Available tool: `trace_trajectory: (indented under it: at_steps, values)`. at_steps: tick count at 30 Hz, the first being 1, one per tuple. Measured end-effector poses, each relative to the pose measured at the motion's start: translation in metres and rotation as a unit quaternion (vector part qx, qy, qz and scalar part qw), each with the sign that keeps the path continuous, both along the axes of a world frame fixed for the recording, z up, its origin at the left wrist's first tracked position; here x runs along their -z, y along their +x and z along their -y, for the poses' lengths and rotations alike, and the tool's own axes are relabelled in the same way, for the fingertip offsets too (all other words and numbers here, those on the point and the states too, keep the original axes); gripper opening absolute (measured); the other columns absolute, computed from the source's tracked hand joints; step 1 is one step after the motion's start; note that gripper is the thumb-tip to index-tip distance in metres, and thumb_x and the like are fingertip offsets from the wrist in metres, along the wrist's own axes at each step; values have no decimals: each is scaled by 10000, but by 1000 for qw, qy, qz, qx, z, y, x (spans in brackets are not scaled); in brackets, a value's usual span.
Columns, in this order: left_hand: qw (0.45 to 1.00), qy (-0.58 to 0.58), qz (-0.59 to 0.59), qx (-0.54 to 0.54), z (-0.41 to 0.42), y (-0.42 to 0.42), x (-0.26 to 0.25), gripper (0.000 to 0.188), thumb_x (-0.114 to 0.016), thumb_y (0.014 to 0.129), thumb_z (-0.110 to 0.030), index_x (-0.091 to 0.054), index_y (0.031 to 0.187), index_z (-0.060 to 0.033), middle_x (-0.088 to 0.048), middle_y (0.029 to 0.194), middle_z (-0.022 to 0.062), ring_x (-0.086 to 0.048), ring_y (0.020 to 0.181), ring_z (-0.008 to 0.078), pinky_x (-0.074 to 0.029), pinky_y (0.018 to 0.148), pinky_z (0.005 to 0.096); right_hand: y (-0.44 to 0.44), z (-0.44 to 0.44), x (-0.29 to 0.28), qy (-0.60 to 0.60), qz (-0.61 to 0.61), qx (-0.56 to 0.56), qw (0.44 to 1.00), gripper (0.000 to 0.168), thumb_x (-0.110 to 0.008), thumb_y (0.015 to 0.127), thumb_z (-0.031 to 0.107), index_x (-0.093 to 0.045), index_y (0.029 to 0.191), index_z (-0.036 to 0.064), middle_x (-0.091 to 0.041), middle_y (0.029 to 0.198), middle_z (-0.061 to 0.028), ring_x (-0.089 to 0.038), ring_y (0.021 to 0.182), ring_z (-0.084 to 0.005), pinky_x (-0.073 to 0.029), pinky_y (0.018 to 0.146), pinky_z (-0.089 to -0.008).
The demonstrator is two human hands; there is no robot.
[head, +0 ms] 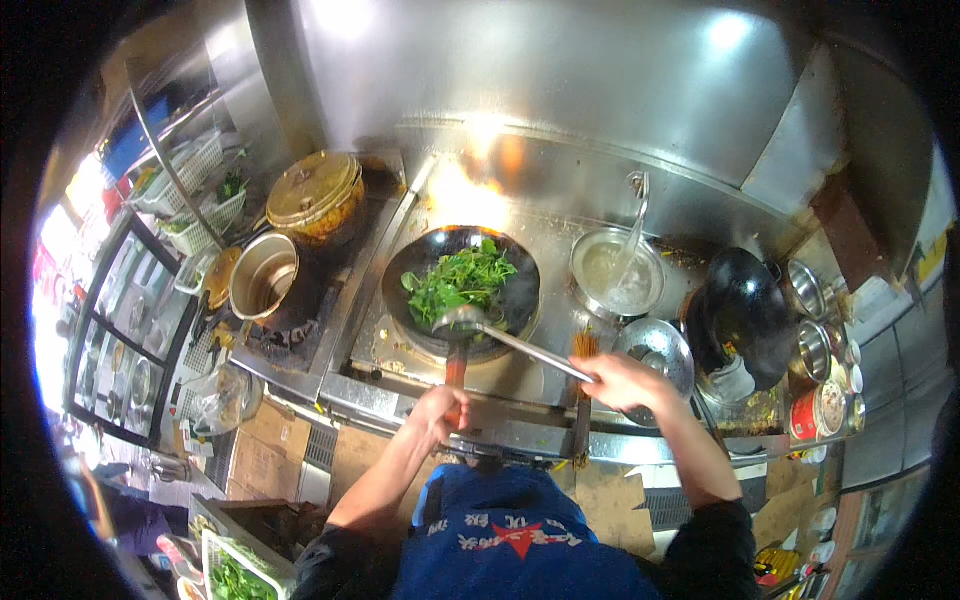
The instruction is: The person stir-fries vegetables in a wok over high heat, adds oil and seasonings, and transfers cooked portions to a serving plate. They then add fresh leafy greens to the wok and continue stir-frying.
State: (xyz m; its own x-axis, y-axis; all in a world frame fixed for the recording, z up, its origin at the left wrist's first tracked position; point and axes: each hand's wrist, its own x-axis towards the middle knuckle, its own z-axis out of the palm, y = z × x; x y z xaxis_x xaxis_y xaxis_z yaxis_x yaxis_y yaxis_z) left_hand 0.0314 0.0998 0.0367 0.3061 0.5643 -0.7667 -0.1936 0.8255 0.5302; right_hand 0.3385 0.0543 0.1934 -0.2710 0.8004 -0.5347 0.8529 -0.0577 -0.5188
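My left hand (441,411) is closed around the wooden handle (456,372) of a black wok (396,283). Leafy greens (465,281) are heaped inside it, and bright flame (466,196) flares just behind its far rim. My right hand (626,381) grips the end of a long-handled metal ladle (536,351). The ladle's bowl (459,319) is over the near part of the wok, at the edge of the greens. Whether it touches the wok's wall cannot be seen.
Right of the wok, a running tap (639,196) fills a metal basin (576,262). Beyond stand a bamboo brush (585,345), a perforated skimmer (671,345) and a second black wok (739,281). A lidded pot (315,187) and an open steel pot (264,274) are at left.
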Motion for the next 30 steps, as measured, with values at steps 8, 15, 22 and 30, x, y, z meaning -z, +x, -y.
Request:
trace_trajectory:
  at_steps: [8, 15, 22, 30]
  values:
    - [995, 74, -70, 22, 64, -3, 8, 126, -498, 778, -20, -561, 672, 5, -509, 531, 104, -508, 399, 217, -426, 364, 343, -1, 23, 158, 272, -96, 63, 956, 580, -623, 853, 94, -436, 1402, 102, -637, 740, -165, -626, 568, -258, -492, 526, -347]
    - [988, 129, -66, -56, 3, 3, 74, 57, -579, 772, -7, -575, 722, 20, -553, 589, 88, -514, 440, 164, -427, 370, 292, -31, -23, 73, 53, -315, 241, 917, 564, -599, 891, 51, -400, 1419, 49, -498, 665, 31, -430, 477, -40, -370, 423, -209]
    - [994, 92, -15, -56, 1, 1, 74, 94, -620, 751, 9, -549, 812, 15, -536, 595, 62, -517, 456, 149, -456, 385, 290, -86, -59, 152, 244, 92, 97, 961, 561, -577, 835, 158, -441, 1363, 26, -661, 802, -219, -672, 725, -330, -536, 677, -417]
    - [995, 65, 74, -28, -7, 1, 86, 53, -616, 786, -4, -564, 793, 2, -556, 622, 70, -552, 490, 174, -493, 450, 323, -68, 12, 123, 313, 42, 71, 946, 506, -603, 819, 104, -502, 1302, -7, -618, 737, -254, -654, 629, -347, -519, 595, -409]
